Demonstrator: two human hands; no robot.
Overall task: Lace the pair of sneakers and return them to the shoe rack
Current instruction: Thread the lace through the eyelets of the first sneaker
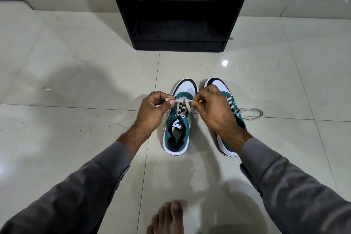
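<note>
both hands (152, 108) (212, 108) pinch the left sneaker's (178, 119) lace (182, 101)

Both arms are extended forward in grey sleeves. The left hand (152, 109) and right hand (212, 108) are held close together, fingers curled, each pinching a lace end (187, 103).
</note>
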